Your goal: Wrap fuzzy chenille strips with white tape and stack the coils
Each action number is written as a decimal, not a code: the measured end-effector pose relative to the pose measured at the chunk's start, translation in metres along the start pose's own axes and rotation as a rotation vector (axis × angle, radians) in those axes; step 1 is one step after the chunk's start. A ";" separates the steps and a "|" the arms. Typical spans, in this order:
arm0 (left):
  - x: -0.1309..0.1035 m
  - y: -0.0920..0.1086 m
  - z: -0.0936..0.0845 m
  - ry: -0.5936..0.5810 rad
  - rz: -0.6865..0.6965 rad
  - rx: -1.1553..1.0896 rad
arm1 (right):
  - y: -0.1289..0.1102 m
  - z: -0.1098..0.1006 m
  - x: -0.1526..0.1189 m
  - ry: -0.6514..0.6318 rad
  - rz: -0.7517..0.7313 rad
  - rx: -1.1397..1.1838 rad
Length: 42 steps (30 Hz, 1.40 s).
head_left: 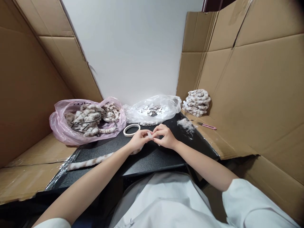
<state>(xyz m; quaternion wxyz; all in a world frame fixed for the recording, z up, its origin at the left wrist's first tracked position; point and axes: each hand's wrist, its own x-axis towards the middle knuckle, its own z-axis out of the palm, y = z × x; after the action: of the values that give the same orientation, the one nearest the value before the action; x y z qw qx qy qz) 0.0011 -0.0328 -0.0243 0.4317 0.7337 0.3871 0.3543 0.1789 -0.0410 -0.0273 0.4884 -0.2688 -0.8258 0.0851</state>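
Observation:
My left hand (140,140) and my right hand (164,136) meet over the black table. Between their fingertips is a small white piece (149,135), pinched by both hands. A furry white and brown strip (89,162) lies on the table and passes beneath my left forearm, with its other part showing under my left hand. Just beyond my left hand lies a roll of white tape (131,126).
A pink bag (59,128) of furry strips stands at the left, a clear bag (172,104) of small pieces behind. Right are fluff (186,125), pink-handled snips (207,125) and stacked furry coils (197,103). Cardboard walls (266,85) flank the table (152,160).

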 end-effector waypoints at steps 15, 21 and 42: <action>-0.002 0.000 -0.005 -0.170 -0.251 -0.413 | 0.000 -0.004 0.002 -0.085 0.006 0.066; 0.000 0.001 -0.011 -0.142 -0.237 -0.426 | 0.004 -0.003 0.001 -0.088 0.023 0.079; -0.002 0.004 -0.020 -0.128 -0.067 0.255 | 0.006 -0.002 0.004 -0.331 0.192 -0.228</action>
<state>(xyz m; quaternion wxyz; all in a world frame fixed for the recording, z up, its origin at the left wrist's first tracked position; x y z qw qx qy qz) -0.0157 -0.0285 -0.0130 0.3705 0.7903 0.4249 0.2400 0.1813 -0.0345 -0.0259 0.3022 -0.3819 -0.8697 0.0803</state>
